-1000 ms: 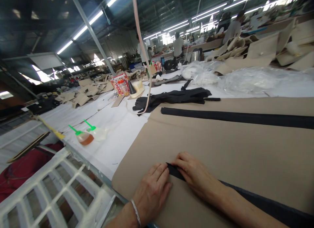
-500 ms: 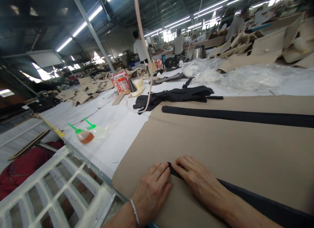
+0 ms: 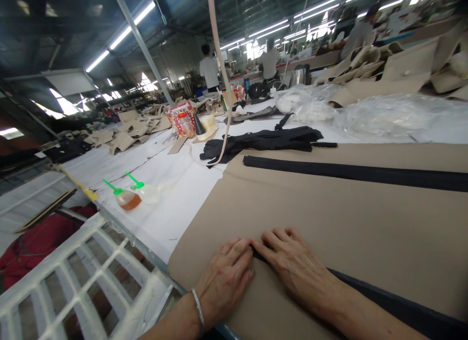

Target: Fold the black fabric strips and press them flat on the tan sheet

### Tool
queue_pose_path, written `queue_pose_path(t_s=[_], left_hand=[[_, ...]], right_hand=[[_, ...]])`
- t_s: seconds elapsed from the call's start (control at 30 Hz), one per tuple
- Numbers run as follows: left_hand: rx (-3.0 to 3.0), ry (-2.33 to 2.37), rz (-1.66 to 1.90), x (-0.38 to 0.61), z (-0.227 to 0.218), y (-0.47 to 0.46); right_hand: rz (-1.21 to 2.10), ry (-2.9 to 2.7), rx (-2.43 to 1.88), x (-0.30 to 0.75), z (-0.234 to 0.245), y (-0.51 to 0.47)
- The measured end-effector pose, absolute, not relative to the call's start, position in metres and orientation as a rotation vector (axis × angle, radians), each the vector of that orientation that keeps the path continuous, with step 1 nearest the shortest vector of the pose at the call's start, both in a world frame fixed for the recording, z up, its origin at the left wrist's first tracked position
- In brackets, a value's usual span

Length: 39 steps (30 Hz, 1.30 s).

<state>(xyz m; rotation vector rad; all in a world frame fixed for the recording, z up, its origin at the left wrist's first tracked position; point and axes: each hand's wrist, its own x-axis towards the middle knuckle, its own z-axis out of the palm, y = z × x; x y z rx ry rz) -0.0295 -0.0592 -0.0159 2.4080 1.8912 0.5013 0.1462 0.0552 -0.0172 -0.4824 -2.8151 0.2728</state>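
Observation:
Both of my hands lie flat on a large tan sheet (image 3: 329, 218) near its front left corner. My left hand (image 3: 224, 276), with a silver bangle at the wrist, has its fingers stretched out beside the end of a black strip (image 3: 398, 303). My right hand (image 3: 292, 262) presses flat on that end of the strip, fingers extended, and covers it. The strip runs off to the right under my right forearm. A second black strip (image 3: 351, 171) lies across the far side of the tan sheet.
A heap of black strips (image 3: 263, 141) and a hanging pink hose (image 3: 221, 71) sit beyond the sheet. Two green-capped squeeze bottles (image 3: 133, 196) lie on the white table cover (image 3: 175, 193). A white plastic crate (image 3: 73, 276) stands at the lower left. People work at far tables.
My right hand has flattened over the strip's end, which showed between my hands before. The view has shifted slightly to the left.

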Motion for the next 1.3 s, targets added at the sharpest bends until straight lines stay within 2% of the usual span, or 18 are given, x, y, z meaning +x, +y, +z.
queue_pose_path(t_s=[0.2, 0.47, 0.7, 1.3], left_hand=[[2.568, 1.756, 0.381, -0.038, -0.01, -0.051], [2.545, 1.667, 0.284, -0.043, -0.004, -0.045], [2.435, 1.733, 0.263, -0.036, 0.001, -0.039], [2.554, 1.749, 0.037, -0.02, 0.009, -0.03]], right_hand=[[0.328, -2.783, -0.57, 0.156, -0.019, 0.064], [0.298, -2.838, -0.327, 0.174, -0.02, 0.072], [0.197, -2.841, -0.269, 0.182, -0.019, 0.075], [0.255, -2.858, -0.318, 0.209, -0.007, 0.073]])
